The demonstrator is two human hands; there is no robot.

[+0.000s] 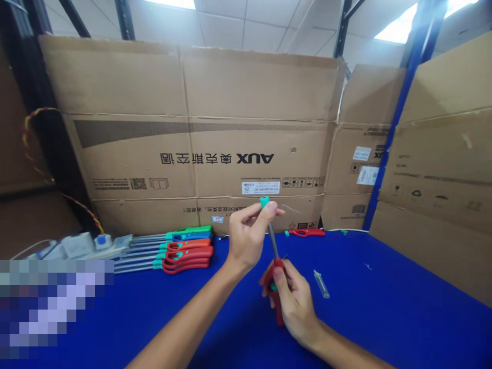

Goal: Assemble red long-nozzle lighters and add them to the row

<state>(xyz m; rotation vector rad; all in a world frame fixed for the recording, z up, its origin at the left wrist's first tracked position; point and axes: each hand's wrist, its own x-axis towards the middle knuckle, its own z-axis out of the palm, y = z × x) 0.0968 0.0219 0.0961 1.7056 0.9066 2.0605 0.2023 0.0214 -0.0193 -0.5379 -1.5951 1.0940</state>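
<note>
A red long-necked lighter is held upright, tilted a little to the left, above the blue table. Its red handle with a green trigger is wrapped by the fingers of my right hand. At the far end of its metal tube, my left hand pinches a small green cap between thumb and fingers. Whether the cap sits on the tube's tip is hidden by the fingers. A clear plastic tube lies on the table, right of my right hand.
Several lighters with blue, green, orange and red handles lie stacked at the left. White plugs on a power strip are beyond them. Another red lighter lies by the cardboard wall behind the blue table.
</note>
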